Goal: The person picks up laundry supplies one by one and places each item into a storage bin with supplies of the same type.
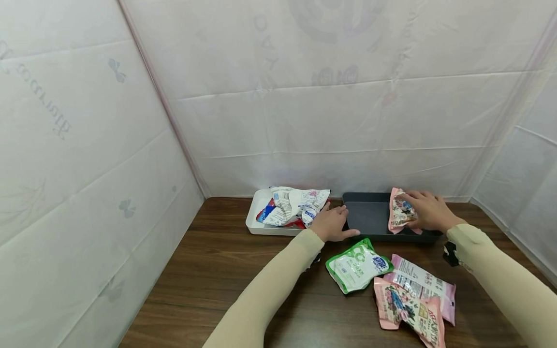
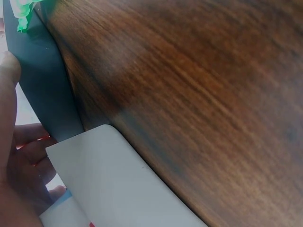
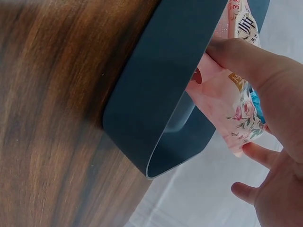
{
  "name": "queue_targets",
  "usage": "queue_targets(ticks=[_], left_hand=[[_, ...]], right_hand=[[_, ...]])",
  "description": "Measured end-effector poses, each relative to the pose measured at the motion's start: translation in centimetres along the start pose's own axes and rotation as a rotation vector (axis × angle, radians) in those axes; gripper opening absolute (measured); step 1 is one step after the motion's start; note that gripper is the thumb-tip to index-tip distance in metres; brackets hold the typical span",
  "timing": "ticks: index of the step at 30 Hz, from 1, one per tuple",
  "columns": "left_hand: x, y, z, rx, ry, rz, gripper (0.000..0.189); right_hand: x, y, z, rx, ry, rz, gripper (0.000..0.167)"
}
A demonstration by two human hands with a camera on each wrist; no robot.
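My right hand (image 1: 427, 210) grips a pink floral pouch (image 1: 397, 212) at the right part of a dark grey tray (image 1: 365, 217). In the right wrist view, the thumb lies across the pouch's near face at the tray wall (image 3: 156, 80), and fingers reach round its far side. My left hand (image 1: 331, 223), fingers spread, is between the dark tray and a white tray (image 1: 256, 212), with its thumb toward the dark tray's front edge. White pouches (image 1: 291, 205) with blue and red parts fill the white tray. In the left wrist view, the white tray's corner (image 2: 109, 151) meets the dark tray.
In front of the dark tray lies a green and white pouch (image 1: 359, 267). To its right, a second pink floral pouch (image 1: 409, 309) overlaps a pink and white pouch (image 1: 424, 280) on the brown wooden table (image 1: 217, 270). White fabric walls (image 1: 304, 125) stand behind and beside the table.
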State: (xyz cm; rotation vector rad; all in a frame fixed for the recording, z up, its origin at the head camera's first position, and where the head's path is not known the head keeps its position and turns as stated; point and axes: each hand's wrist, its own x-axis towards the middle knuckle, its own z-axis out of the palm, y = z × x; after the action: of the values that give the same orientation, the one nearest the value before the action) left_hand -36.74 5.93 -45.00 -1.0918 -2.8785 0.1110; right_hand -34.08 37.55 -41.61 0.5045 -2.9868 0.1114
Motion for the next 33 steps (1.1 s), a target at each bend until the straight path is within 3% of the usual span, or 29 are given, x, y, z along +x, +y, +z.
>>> queue_targets(ticks=[33], left_hand=[[0.1, -0.1, 0.3, 0.012, 0.009, -0.002, 0.079]], right_hand=[[0.1, 0.5, 1.1, 0.027, -0.095, 0.000, 0.088]])
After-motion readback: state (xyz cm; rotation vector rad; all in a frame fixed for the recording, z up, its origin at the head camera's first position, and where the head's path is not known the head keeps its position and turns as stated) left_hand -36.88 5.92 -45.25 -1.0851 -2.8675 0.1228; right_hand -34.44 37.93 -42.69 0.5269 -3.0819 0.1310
